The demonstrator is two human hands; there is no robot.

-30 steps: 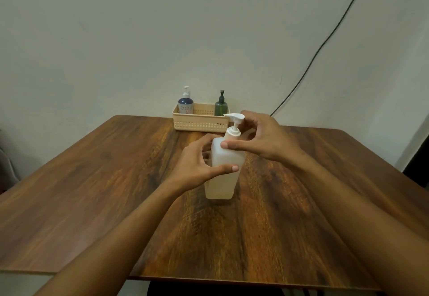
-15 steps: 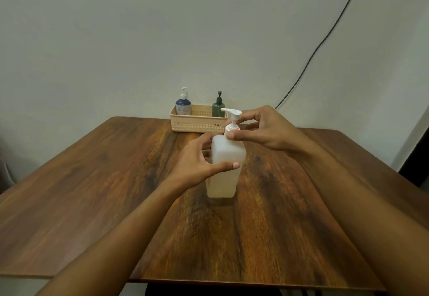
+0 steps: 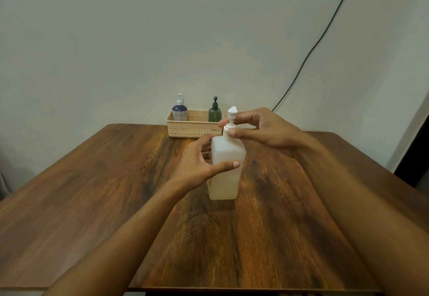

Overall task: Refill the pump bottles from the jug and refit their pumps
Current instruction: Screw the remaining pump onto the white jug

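A dark-grained wooden table (image 3: 81, 203) spread beneath and all around the grip. Well behind the grip rose a plain pale wall (image 3: 116, 40). A black cable (image 3: 320, 38) slanted down it, right of the grip. Far right, a dark strip (image 3: 415, 163), perhaps a doorway.

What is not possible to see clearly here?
Head view: the collar of the pump, covered by fingertips of the right hand; whether it is tight cannot be told.
Head view: fingers of the left hand behind the white bottle.
Head view: the lower parts of the blue bottle and green bottle, behind the basket wall.
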